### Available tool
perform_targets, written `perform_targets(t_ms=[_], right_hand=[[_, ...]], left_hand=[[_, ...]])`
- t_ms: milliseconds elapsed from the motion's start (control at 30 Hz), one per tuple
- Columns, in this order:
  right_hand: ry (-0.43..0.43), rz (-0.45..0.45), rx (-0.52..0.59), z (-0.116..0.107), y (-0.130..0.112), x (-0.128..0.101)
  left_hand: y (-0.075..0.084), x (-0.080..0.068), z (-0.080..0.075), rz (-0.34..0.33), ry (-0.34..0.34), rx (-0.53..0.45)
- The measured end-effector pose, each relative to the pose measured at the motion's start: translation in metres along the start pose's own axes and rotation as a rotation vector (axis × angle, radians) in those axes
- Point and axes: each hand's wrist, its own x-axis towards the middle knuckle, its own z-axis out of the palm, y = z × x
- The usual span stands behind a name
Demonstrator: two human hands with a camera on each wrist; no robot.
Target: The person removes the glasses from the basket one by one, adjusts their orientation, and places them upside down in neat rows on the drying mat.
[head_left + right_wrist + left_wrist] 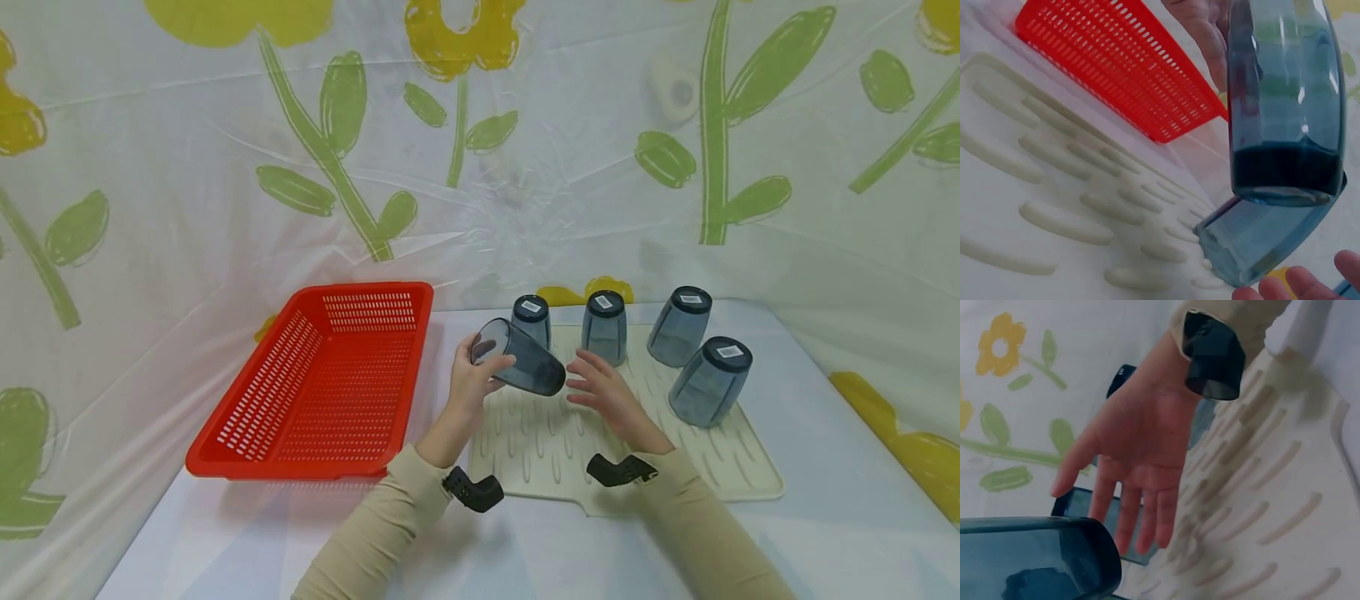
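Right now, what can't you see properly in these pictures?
- White stickers on the upside-down cups: too small to read, head view.
- Held cup: the left hand hides part of its rim, head view.
- Right hand: only fingertips show, cut by the right wrist view's bottom edge.
- Drying mat: near edge partly behind sleeves.

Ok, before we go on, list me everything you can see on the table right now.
held cup: 1, smoky blue, tipped on its side above the mat's left part, in the left hand
cups on mat: 4, smoky blue, upside down with white labels on their bases, along the mat's back and right
drying mat: 1, cream, ribbed, centre-right of the table
basket: 1, red, perforated plastic, left of the mat
table cover: 1, pale plastic sheet
backdrop: 1, white with yellow flowers and green leaves
wrist cameras: 2, black, at the cuffs
left hand: grips the held cup near its rim
right hand: fingers spread, beside the held cup's base
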Motion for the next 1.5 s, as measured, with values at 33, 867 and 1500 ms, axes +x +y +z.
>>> perform_targets(t_ms=[33,867,1500], right_hand=[[-0.005,0.004,0.008,0.001,0.001,0.000],[-0.172,0.013,0.243,0.005,0.001,-0.005],[-0.218,0.006,0.333,-0.004,-0.020,-0.021]], left_hand=[[-0.002,0.000,0.001,-0.001,-0.005,-0.002],[-0.024,0.002,0.010,0.051,-0.121,-0.099],[-0.021,0.002,0.008,0.118,-0.221,-0.126]])
